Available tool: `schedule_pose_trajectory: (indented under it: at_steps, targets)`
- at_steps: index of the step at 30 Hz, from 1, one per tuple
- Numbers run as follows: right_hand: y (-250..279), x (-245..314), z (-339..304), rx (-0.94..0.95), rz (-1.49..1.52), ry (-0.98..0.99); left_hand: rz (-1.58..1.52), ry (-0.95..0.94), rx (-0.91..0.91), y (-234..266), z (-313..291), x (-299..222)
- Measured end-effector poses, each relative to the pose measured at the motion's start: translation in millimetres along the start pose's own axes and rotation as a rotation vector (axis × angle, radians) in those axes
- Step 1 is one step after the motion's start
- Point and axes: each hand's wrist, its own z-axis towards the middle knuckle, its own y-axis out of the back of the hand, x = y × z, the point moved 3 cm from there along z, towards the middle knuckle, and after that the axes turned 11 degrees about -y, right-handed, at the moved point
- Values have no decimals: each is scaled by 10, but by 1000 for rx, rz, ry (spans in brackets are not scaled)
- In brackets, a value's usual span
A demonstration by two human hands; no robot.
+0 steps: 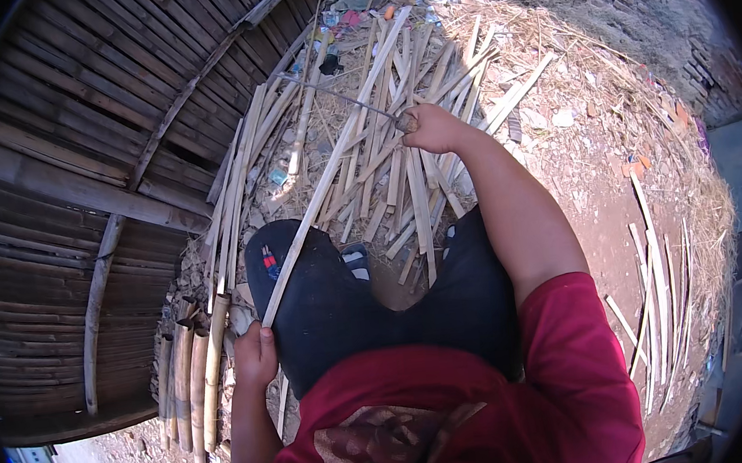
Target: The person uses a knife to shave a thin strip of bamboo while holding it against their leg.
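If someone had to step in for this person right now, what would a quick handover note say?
Left hand: closed on the near end of a long bamboo strip, which runs up and away across the left knee.
Right hand: arm stretched forward, grip closed on the handle of a long thin blade that lies across the strip's far part.
Around: a pile of split strips on the ground ahead, round bamboo pieces standing at the left, more strips at the right, a woven bamboo wall on the left.
Done: many strips lie split already.
Left: the held strip is in work.
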Motion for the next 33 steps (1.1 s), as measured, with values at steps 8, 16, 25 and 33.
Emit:
schedule_pose_trajectory:
  at_steps: [8,16,25,33]
  targets:
    - [-141,613,-485,86,-222,222,-53,0,22,-8,-35,65]
    - [62,163,-180,-34,-89,81,-49,29,85,108,-470,252]
    - [-171,778,-451,257,-274,272,47,106,28,-24,-980,321]
    - [94,136,-253,111,-29,-27,143,48,-31,-153,-1007,450]
